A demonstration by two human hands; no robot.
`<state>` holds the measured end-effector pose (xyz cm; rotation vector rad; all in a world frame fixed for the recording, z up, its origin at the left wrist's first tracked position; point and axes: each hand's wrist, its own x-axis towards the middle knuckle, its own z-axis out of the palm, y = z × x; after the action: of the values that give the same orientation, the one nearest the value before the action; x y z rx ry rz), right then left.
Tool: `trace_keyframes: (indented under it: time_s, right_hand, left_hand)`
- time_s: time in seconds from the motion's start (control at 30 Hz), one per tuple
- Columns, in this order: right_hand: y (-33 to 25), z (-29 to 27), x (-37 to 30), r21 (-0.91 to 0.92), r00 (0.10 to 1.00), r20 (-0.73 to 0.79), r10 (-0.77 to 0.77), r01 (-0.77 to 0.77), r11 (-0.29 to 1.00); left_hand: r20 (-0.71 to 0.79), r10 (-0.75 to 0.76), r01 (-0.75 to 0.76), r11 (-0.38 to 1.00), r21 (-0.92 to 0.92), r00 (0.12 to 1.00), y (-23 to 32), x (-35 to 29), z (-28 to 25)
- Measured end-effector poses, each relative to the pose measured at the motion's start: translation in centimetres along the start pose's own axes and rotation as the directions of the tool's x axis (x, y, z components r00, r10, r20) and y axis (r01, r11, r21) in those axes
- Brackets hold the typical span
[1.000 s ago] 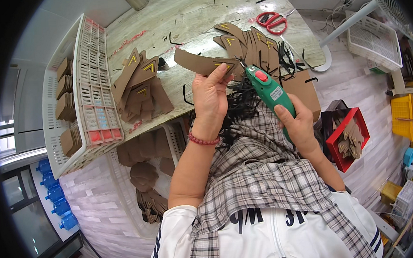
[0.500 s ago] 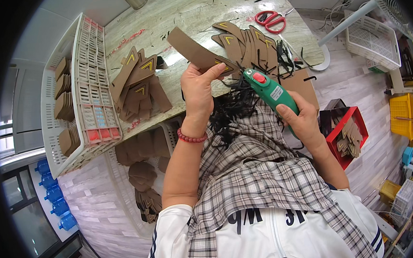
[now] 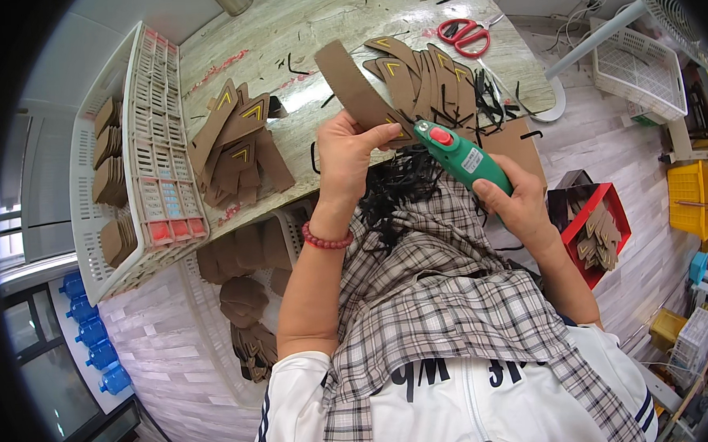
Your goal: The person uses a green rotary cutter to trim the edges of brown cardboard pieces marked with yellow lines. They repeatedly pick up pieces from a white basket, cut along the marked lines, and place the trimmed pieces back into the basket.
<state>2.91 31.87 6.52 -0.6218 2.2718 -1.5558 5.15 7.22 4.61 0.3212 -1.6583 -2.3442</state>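
Note:
My left hand (image 3: 348, 154) pinches a brown flat piece (image 3: 351, 82) with a notched edge between thumb and fingers. A yellow mark shows on its lower end, beside my thumb. In my right hand (image 3: 517, 203) is a green electric cutter (image 3: 468, 157) with a red button, its tip at the piece's lower right end. A heap of black trimmed strips (image 3: 400, 182) lies below on my checked apron. Just past the cutter, several brown pieces with yellow chevrons (image 3: 426, 79) lie fanned out on the table.
Another pile of brown pieces (image 3: 240, 147) lies left on the table (image 3: 317, 12), beside a white crate (image 3: 167, 143) holding stacked pieces. Red-handled scissors (image 3: 466, 37) rest at the far right. A red box (image 3: 606, 226) of pieces stands at my right, near a metal fan (image 3: 677, 7).
My left hand has shifted a little to the right with the brown piece, whose upper end has swung right and become more upright. The cutter has barely moved.

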Motion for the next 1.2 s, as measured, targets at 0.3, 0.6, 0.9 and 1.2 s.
trace_keyframes:
  time_s: [0.3,0.6,0.9,1.2]
  right_hand:
    - [-0.2,1.7,1.1,0.128,1.000,-0.025,-0.005,0.008,0.992]
    - [1.6,1.2,0.1,0.177,0.983,-0.130,0.128,-0.104,0.979]
    - [2.6,1.2,0.3,0.210,0.963,-0.188,0.191,-0.150,0.966]
    - [2.5,2.0,1.5,0.211,0.969,-0.200,0.148,-0.105,0.972]
  left_hand:
    - [-0.089,0.053,-0.053,0.999,0.003,0.995,-0.6,-0.4,-1.0]
    - [-0.450,-0.038,-0.160,0.905,-0.394,0.892,2.8,4.2,-7.6]
    - [-0.382,0.226,0.221,0.519,0.826,0.896,-7.3,11.8,3.3]
    - [-0.367,0.051,-0.094,0.991,-0.099,0.929,-7.3,10.0,0.5]
